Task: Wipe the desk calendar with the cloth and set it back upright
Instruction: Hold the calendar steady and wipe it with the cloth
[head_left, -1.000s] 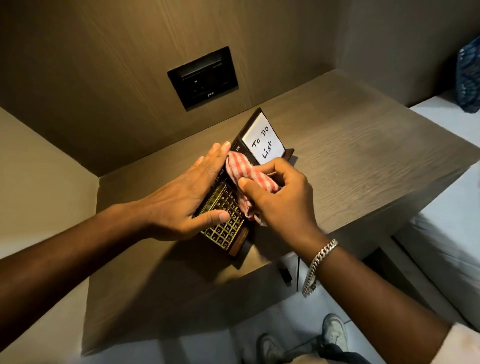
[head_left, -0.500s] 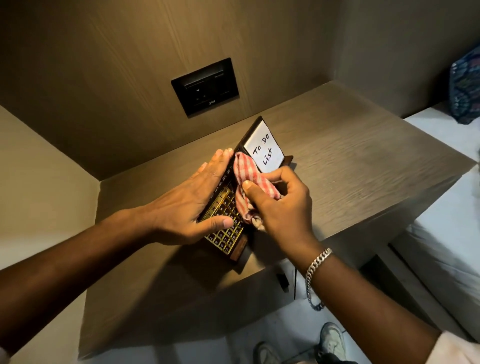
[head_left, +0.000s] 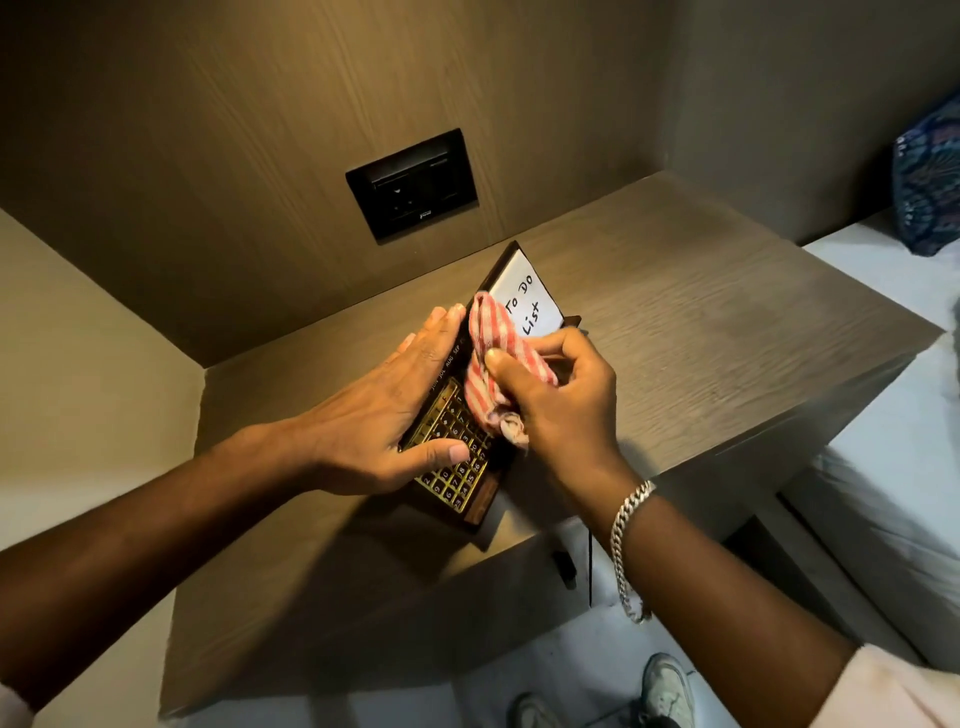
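Note:
The desk calendar (head_left: 460, 475) is a dark wooden board with a gold number grid and a white "To Do List" panel at its far end. It lies face up on the wooden desk (head_left: 701, 332). My left hand (head_left: 395, 410) presses flat on its left side, thumb across the grid. My right hand (head_left: 563, 397) grips a bunched red-and-white checked cloth (head_left: 485, 358) and holds it against the calendar's middle, just below the white panel. The cloth and hands hide the centre of the calendar.
A black socket plate (head_left: 413, 184) is set in the wood wall behind the desk. A white mattress (head_left: 893, 467) with a blue patterned cushion (head_left: 930, 192) lies to the right. A shoe (head_left: 667, 688) shows on the floor below the desk's front edge.
My right hand has slid the cloth up the calendar toward the white panel, now covering its lower edge. The left hand has stayed pressed in place.

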